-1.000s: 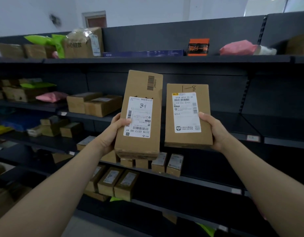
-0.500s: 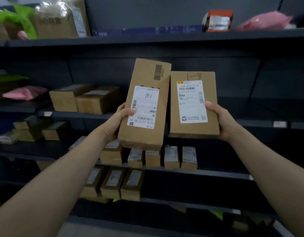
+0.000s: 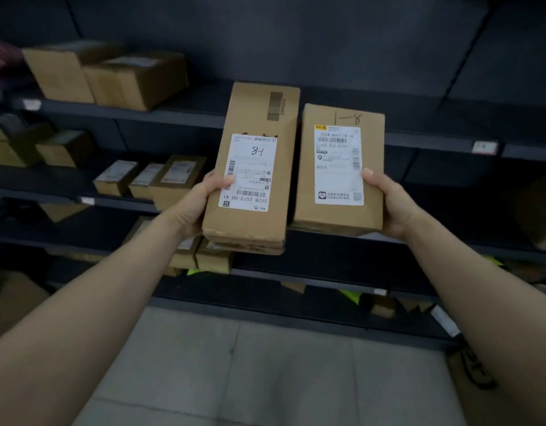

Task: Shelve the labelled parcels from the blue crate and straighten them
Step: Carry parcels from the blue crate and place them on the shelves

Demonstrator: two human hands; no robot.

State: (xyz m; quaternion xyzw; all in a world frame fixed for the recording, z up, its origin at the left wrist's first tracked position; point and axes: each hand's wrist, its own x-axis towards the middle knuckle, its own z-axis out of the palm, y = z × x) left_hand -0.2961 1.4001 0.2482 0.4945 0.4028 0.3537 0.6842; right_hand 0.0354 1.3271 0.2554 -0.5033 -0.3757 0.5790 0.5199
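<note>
Low in the centre of the frame, the left hand (image 3: 198,204) gripped the tall parcel marked 8-1 (image 3: 250,167) by its left edge. The right hand (image 3: 391,207) gripped the shorter parcel marked 1-8 (image 3: 339,167) by its right edge, and both parcels were held side by side in the air, neither yet shelved. Beyond them, at middle left, small labelled boxes (image 3: 149,179) already sat on the dark shelves (image 3: 185,115), so the job looked partly done; the blue crate was out of view.
</note>
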